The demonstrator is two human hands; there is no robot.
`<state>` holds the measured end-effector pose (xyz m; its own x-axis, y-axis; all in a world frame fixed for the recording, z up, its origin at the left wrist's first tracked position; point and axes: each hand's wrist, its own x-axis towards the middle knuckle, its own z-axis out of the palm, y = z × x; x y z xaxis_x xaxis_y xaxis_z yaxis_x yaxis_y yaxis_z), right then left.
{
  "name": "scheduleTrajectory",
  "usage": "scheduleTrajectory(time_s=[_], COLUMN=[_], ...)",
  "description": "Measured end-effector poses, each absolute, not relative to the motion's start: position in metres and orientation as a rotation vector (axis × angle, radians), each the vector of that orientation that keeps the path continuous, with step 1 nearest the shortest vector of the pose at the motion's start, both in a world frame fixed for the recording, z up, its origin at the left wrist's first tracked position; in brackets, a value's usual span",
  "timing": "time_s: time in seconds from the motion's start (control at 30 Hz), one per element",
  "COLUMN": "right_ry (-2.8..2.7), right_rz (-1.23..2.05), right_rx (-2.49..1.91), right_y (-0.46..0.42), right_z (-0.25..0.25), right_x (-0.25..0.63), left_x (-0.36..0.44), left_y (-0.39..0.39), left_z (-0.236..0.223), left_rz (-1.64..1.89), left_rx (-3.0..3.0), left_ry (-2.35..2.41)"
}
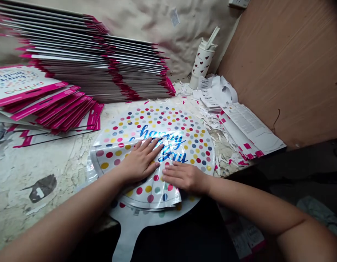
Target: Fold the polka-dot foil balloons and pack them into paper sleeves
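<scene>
A flat foil balloon (197, 142) with coloured dots and blue "happy" lettering lies on the table, its pale tail (127, 236) hanging over the front edge. Part of it is folded over on itself near the middle, making a layered flap (154, 189). My left hand (143, 158) lies flat across the folded part with its fingers stretched out. Close by on the right, my right hand (186, 176) rests on the flap's edge, fingers extended and together, palm down. Neither hand grips anything.
Tall stacks of pink-edged packets (102, 65) stand at the back left, with a fanned pile of printed packets (53, 105) before them. A white tumbler (203, 60), a label strip (208, 92), printed cards (247, 127) and paper scraps lie right, beside a brown board (288, 65).
</scene>
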<state>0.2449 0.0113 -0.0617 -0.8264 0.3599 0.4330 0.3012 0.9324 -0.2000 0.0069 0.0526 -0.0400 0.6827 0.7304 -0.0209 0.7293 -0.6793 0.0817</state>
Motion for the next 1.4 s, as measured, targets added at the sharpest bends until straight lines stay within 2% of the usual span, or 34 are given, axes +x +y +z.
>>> scheduleTrajectory(time_s=[0.17, 0.27, 0.5, 0.73, 0.8, 0.93, 1.07, 1.23, 1.4], right_ry=[-2.445, -2.328, -2.498, -2.447, -2.473, -2.603, -2.646, -2.561, -2.234], right_rz=[0.48, 0.485, 0.748, 0.705, 0.599, 0.439, 0.613, 0.919, 0.998], right_rx=[-0.656, -0.837, -0.5, -0.989, -0.918, -0.49, -0.435, -0.72, -1.453], right_y=[0.011, 0.017, 0.017, 0.017, 0.02, 0.025, 0.029, 0.034, 0.059], right_z=[-0.055, -0.048, -0.047, -0.041, -0.043, -0.051, -0.053, -0.037, -0.023], right_x=[0.249, 0.253, 0.26, 0.249, 0.242, 0.238, 0.246, 0.244, 0.209], left_x=[0.01, 0.011, 0.007, 0.011, 0.014, 0.022, 0.012, -0.062, -0.124], left_y=[0.053, 0.053, 0.05, 0.04, 0.039, 0.04, 0.041, 0.032, 0.026], left_z=[-0.042, -0.041, -0.037, -0.044, -0.045, -0.044, -0.04, -0.041, -0.042], left_rz=[-0.001, 0.0, 0.009, 0.062, 0.051, 0.042, 0.032, -0.088, -0.048], left_rx=[2.765, 2.721, 2.794, 2.759, 2.743, 2.746, 2.743, 2.649, 2.597], left_ry=[1.301, 1.356, 1.042, 1.209, 1.241, 1.268, 1.242, 1.399, 1.521])
